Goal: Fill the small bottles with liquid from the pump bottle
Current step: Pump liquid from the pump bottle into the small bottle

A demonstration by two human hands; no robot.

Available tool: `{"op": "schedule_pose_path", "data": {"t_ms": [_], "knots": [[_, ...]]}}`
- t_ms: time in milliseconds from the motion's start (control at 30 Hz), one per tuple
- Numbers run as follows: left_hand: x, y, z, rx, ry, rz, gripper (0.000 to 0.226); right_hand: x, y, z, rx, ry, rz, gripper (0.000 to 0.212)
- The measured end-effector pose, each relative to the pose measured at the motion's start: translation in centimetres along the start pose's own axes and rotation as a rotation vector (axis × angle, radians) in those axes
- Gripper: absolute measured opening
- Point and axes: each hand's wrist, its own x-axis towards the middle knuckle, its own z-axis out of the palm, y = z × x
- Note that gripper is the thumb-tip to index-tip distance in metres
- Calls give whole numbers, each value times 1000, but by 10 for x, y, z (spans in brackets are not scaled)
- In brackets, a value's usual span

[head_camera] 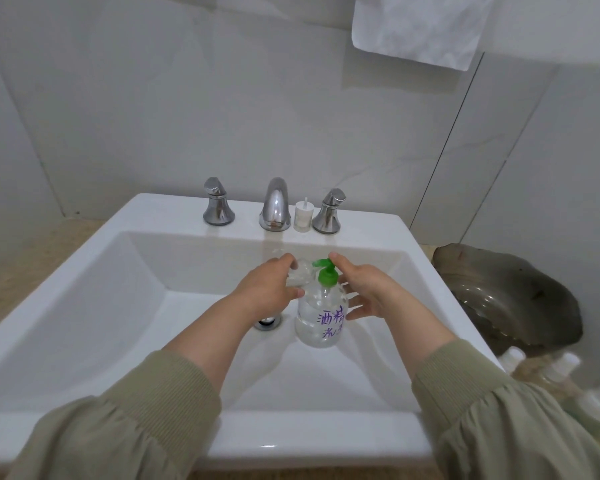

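Note:
A clear pump bottle (317, 320) with a green pump head (325, 271) and purple handwriting stands in the white sink basin (118, 306). My left hand (267, 289) holds a small clear bottle (300, 273) under the pump's spout. My right hand (364, 289) rests its forefinger on top of the green pump head, and its other fingers spread beside the bottle. A small white cap with a tube (304, 216) stands on the sink ledge between the faucet and the right handle.
A chrome faucet (275, 204) and two handles (218, 206) (329, 211) line the back ledge. The drain (267, 321) lies left of the pump bottle. A dark glass dish (510, 296) and several small white-capped bottles (565, 372) sit on the counter at right. A towel (420, 26) hangs above.

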Motion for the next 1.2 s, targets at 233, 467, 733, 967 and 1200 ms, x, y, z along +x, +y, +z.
{"op": "schedule_pose_path", "data": {"t_ms": [233, 467, 733, 967, 1200], "knots": [[-1, 0, -2, -20, 8, -12, 45, 4, 6, 1, 26, 47, -7, 74], [0, 0, -3, -31, 33, -25, 41, 3, 4, 3, 4, -5, 24, 80], [0, 0, -1, -15, 16, -25, 41, 6, 4, -1, -3, 3, 6, 75], [0, 1, -1, 14, 11, -22, 42, 7, 2, -4, -61, 40, -18, 74], [0, 1, -3, 13, 21, -27, 41, 4, 7, 4, -53, 52, -13, 80]]}}
